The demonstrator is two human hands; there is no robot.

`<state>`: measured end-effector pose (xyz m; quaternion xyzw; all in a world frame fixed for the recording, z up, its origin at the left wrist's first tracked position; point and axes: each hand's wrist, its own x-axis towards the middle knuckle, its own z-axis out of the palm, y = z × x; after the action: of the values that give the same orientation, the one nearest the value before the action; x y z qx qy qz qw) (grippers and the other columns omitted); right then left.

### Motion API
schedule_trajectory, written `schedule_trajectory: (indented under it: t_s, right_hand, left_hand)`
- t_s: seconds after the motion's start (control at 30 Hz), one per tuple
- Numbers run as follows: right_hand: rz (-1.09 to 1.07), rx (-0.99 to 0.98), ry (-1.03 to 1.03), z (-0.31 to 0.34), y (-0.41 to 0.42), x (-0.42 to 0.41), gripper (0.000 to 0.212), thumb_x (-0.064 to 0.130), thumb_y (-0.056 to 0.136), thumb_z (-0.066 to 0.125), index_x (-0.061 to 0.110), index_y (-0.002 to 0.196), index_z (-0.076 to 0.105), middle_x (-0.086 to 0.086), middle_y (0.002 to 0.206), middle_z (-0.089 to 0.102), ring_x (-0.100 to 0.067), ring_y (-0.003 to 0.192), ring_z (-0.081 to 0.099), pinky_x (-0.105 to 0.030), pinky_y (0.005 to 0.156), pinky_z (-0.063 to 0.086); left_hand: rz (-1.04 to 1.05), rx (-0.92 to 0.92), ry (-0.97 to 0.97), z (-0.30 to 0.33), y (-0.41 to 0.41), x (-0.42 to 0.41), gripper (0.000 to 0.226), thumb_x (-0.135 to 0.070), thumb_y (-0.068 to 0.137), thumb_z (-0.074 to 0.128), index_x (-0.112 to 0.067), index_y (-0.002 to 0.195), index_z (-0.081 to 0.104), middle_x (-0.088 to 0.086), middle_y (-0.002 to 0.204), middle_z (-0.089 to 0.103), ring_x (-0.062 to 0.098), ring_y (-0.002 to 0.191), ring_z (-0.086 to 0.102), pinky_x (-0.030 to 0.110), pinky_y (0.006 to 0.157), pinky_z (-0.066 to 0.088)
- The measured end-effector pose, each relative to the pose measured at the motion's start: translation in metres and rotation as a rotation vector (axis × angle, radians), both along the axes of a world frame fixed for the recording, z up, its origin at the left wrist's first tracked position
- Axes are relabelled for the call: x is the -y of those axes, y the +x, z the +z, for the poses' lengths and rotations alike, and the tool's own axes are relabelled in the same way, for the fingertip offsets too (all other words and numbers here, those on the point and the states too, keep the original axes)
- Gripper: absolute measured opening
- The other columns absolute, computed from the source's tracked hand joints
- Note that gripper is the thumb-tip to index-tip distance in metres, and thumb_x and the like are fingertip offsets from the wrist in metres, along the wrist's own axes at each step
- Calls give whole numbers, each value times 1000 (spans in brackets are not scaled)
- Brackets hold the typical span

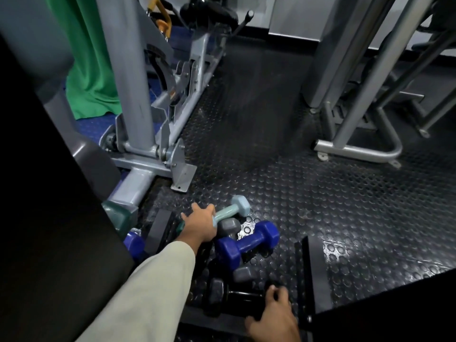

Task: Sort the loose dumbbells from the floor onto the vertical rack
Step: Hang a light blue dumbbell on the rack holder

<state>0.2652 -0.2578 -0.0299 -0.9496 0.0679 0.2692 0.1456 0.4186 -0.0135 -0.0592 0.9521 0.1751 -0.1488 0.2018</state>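
My left hand (198,224) grips the handle of a pale blue dumbbell (235,208), whose far head points up and right over the floor. Below it lie a grey dumbbell (228,227) and a dark blue dumbbell (246,244) on the studded black mat. Nearer me a black dumbbell (232,293) lies crosswise; my right hand (275,317) curls its fingers over that dumbbell's right end. Another grey head (244,274) shows just above it. The black rack's base bars (314,272) frame the pile, and its upper part is out of view.
A teal dumbbell head (122,217) and a blue one (133,244) sit at the left beside a dark padded panel (49,218). A grey machine frame (153,149) stands behind the pile, another machine's foot (357,150) to the right. Open mat lies between them.
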Motion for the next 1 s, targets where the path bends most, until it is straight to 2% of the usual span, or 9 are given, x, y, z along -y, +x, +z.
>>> schedule_trajectory:
  t_s: [0.13, 0.33, 0.47, 0.53, 0.6, 0.73, 0.83, 0.9, 1.0]
  right_hand:
    - [-30, 30, 21, 0, -4, 0, 119, 66, 64, 59, 23, 166, 15, 10, 162, 6, -20, 149, 33, -31, 125, 29]
    - [5, -29, 1, 3, 2, -1, 119, 66, 67, 60, 18, 166, 15, 4, 162, 7, -25, 147, 39, -34, 123, 33]
    - [61, -89, -24, -1, 6, 1, 118, 61, 75, 67, 14, 166, 9, 0, 162, 3, -26, 149, 35, -35, 124, 31]
    - [62, -106, -3, -3, 8, 4, 117, 60, 74, 69, 12, 165, 12, 1, 158, 3, -27, 143, 41, -37, 122, 34]
    - [71, -119, 8, 2, 7, 3, 115, 56, 74, 66, 9, 164, 13, -1, 155, 3, -29, 139, 45, -38, 120, 37]
    - [76, -117, 13, 9, 3, -1, 105, 45, 78, 66, 6, 163, 17, -3, 154, 12, -32, 136, 46, -39, 118, 40]
    - [67, -137, 14, 18, 4, 2, 89, 32, 81, 62, 5, 159, 28, -7, 156, 16, -36, 131, 52, -37, 116, 42]
    - [76, -141, 17, 27, 3, 3, 83, 27, 82, 62, 5, 156, 33, -8, 157, 17, -38, 130, 54, -37, 115, 43]
    - [94, -138, 45, 25, -3, 12, 80, 24, 80, 63, 8, 153, 36, -7, 151, 23, -38, 126, 57, -37, 113, 44]
  left_hand:
    - [21, -7, -140, 2, 1, -5, 33, -23, 80, 68, -31, 106, 49, 9, 121, 33, 39, 95, 64, 43, 99, 51]
    - [9, -77, -141, 12, 3, 1, 60, -29, 71, 91, -26, 109, 44, 8, 119, 48, 38, 111, 60, 49, 101, 48]
    - [-5, 96, -128, 9, -2, 1, 43, -21, 71, 78, -30, 99, 46, -1, 109, 35, 36, 96, 60, 49, 96, 51]
    - [6, 193, -159, 16, -1, 6, 42, -34, 63, 76, -32, 97, 52, -2, 108, 34, 32, 91, 57, 42, 86, 53]
    - [87, 247, -240, 30, 3, 20, 51, -47, 53, 84, -35, 95, 57, -2, 109, 37, 25, 88, 54, 37, 82, 52]
    - [411, 374, -466, 59, -2, 44, 44, -38, 60, 91, -28, 91, 61, 0, 111, 39, 15, 78, 52, 31, 71, 52]
    - [582, 396, -851, 66, -26, 46, 40, -30, 50, 89, -27, 82, 65, 10, 115, 56, 29, 89, 67, 47, 58, 64]
    - [640, 332, -1089, 70, -48, 51, 36, -21, 52, 86, -23, 80, 64, 16, 108, 68, 36, 89, 72, 62, 62, 62]
    - [608, 215, -1193, 81, -86, 68, 31, -7, 66, 81, -23, 86, 63, 10, 98, 69, 27, 85, 69, 55, 68, 63]
